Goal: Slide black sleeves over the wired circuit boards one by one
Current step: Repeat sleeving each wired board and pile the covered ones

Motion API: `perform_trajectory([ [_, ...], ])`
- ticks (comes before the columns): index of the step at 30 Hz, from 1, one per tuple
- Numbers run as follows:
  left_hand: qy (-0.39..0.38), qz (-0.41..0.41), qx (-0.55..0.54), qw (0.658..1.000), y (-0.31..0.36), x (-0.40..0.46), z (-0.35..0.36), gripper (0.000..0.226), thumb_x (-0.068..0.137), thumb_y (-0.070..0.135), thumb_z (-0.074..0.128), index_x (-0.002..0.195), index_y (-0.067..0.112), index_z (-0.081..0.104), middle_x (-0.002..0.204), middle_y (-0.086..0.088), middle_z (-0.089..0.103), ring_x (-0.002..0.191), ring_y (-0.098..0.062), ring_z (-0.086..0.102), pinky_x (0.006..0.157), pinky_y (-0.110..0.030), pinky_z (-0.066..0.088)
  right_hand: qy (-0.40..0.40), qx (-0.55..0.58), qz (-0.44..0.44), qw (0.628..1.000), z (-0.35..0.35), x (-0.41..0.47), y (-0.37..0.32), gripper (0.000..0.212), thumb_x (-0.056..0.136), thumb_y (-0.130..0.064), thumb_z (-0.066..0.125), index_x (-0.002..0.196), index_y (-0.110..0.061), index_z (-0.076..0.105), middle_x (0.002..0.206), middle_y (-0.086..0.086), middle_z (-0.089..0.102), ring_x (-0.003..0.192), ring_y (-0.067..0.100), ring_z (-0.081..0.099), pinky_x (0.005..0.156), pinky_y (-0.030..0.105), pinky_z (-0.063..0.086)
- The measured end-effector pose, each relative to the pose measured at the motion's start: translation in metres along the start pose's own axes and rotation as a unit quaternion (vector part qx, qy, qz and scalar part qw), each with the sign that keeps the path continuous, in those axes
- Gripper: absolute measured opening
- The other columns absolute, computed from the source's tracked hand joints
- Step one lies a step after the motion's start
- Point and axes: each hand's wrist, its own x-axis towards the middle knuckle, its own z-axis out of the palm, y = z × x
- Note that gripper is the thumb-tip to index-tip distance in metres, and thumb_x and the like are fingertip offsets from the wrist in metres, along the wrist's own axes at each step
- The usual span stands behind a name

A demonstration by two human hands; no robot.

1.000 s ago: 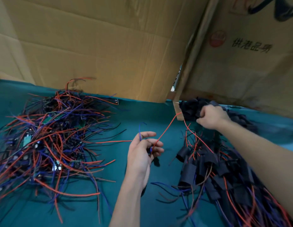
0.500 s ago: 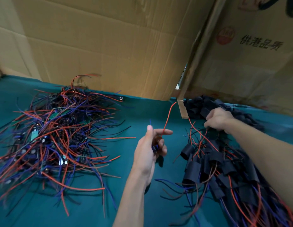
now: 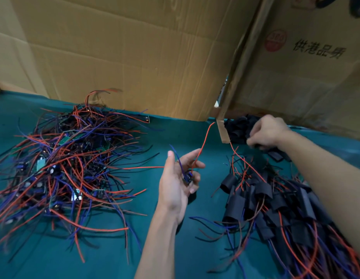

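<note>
The left hand (image 3: 178,182) grips a wired board (image 3: 188,176), its red wire running up toward one o'clock. The right hand (image 3: 265,130), at two o'clock from it, pinches at the sleeve heap (image 3: 238,127); whether it has one, I cannot tell.

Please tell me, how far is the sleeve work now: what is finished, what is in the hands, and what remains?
Done: a pile of sleeved boards lies at the right. In hand: the left hand holds one bare board with its red and blue wires up, while the right hand reaches into the loose sleeves by the cardboard; the blur hides whether it has one. Left: the big tangle of unsleeved boards at the left, seemingly the larger part.
</note>
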Motion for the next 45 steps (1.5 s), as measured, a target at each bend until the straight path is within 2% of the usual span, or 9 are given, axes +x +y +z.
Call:
perform_trajectory([
  [4, 0.036, 0.018, 0.033, 0.999, -0.003, 0.003, 0.001, 0.03, 0.1, 0.023, 0.049, 0.113, 0.007, 0.071, 0.073, 0.001, 0.059, 0.053, -0.007, 0.044, 0.044, -0.018, 0.025, 0.123, 0.257, -0.042, 0.958, -0.006, -0.045, -0.031, 0.027, 0.056, -0.013, 0.083, 0.081, -0.02, 0.078, 0.067, -0.004, 0.071, 0.043, 0.009, 0.065, 0.043, 0.019, 0.049],
  [6, 0.047, 0.042, 0.051, 0.997, -0.005, 0.004, 0.0, 0.02, 0.098, 0.009, 0.054, 0.107, 0.009, 0.072, 0.066, 0.002, 0.054, 0.051, -0.006, 0.041, 0.044, -0.016, 0.026, 0.141, 0.292, -0.086, 0.942, 0.011, -0.084, -0.044, 0.031, 0.05, -0.025, 0.079, 0.081, -0.026, 0.077, 0.066, -0.008, 0.067, 0.048, 0.011, 0.062, 0.048, 0.024, 0.051],
  [10, 0.052, 0.084, 0.082, 0.992, -0.01, 0.007, -0.001, 0.019, 0.098, 0.005, 0.056, 0.097, 0.01, 0.074, 0.059, 0.002, 0.047, 0.05, -0.007, 0.034, 0.043, -0.016, 0.026, 0.087, 0.277, -0.184, 0.939, 0.057, -0.138, -0.066, 0.027, 0.063, -0.021, 0.087, 0.089, -0.026, 0.078, 0.071, -0.008, 0.066, 0.062, 0.017, 0.067, 0.067, 0.045, 0.061],
  [17, 0.036, 0.091, 0.091, 0.991, -0.013, 0.007, -0.003, 0.016, 0.085, 0.012, 0.062, 0.093, 0.013, 0.076, 0.079, -0.005, 0.065, 0.057, -0.007, 0.039, 0.046, -0.016, 0.027, -0.08, 0.402, -0.202, 0.89, 0.064, -0.143, -0.06, 0.027, 0.071, -0.014, 0.093, 0.091, -0.021, 0.075, 0.084, 0.005, 0.074, 0.058, 0.024, 0.074, 0.062, 0.042, 0.064],
  [24, 0.034, 0.088, 0.122, 0.988, -0.014, 0.007, -0.005, 0.021, 0.099, 0.005, 0.053, 0.098, 0.009, 0.073, 0.066, -0.001, 0.051, 0.047, -0.006, 0.032, 0.042, -0.015, 0.024, 0.012, 0.47, -0.162, 0.867, 0.053, -0.135, -0.045, 0.02, 0.076, -0.008, 0.088, 0.086, -0.019, 0.074, 0.079, -0.001, 0.078, 0.07, 0.016, 0.074, 0.06, 0.024, 0.057],
  [29, -0.003, 0.079, 0.156, 0.985, -0.015, 0.005, -0.002, 0.024, 0.098, 0.005, 0.054, 0.094, 0.012, 0.077, 0.066, 0.0, 0.052, 0.048, -0.006, 0.03, 0.043, -0.014, 0.022, 0.179, 0.65, -0.064, 0.736, 0.041, -0.124, -0.028, 0.019, 0.079, -0.002, 0.084, 0.088, -0.014, 0.073, 0.078, 0.0, 0.074, 0.075, 0.011, 0.068, 0.078, 0.026, 0.057],
  [35, -0.019, 0.07, 0.176, 0.982, -0.015, 0.003, 0.001, 0.026, 0.097, 0.006, 0.055, 0.089, 0.014, 0.079, 0.066, -0.001, 0.051, 0.05, -0.007, 0.029, 0.043, -0.014, 0.021, 0.135, 0.731, -0.05, 0.668, 0.047, -0.126, -0.039, 0.015, 0.082, 0.001, 0.08, 0.087, -0.01, 0.071, 0.075, 0.002, 0.076, 0.075, 0.017, 0.071, 0.075, 0.027, 0.058],
  [40, -0.034, 0.061, 0.196, 0.978, -0.013, 0.001, 0.001, 0.027, 0.097, 0.005, 0.055, 0.088, 0.015, 0.079, 0.064, 0.001, 0.05, 0.051, -0.007, 0.029, 0.044, -0.015, 0.021, 0.056, 0.726, -0.042, 0.684, 0.055, -0.126, -0.041, 0.016, 0.083, 0.0, 0.079, 0.094, -0.008, 0.07, 0.08, 0.006, 0.077, 0.077, 0.017, 0.074, 0.071, 0.026, 0.058],
  [45, -0.01, 0.062, 0.169, 0.984, -0.012, 0.001, 0.005, 0.025, 0.094, -0.005, 0.051, 0.103, 0.011, 0.068, 0.067, -0.003, 0.051, 0.046, -0.006, 0.033, 0.042, -0.015, 0.023, -0.06, 0.578, -0.105, 0.807, 0.065, -0.127, -0.04, 0.029, 0.075, 0.0, 0.084, 0.098, -0.011, 0.072, 0.075, 0.003, 0.076, 0.07, 0.009, 0.07, 0.066, 0.018, 0.053],
])
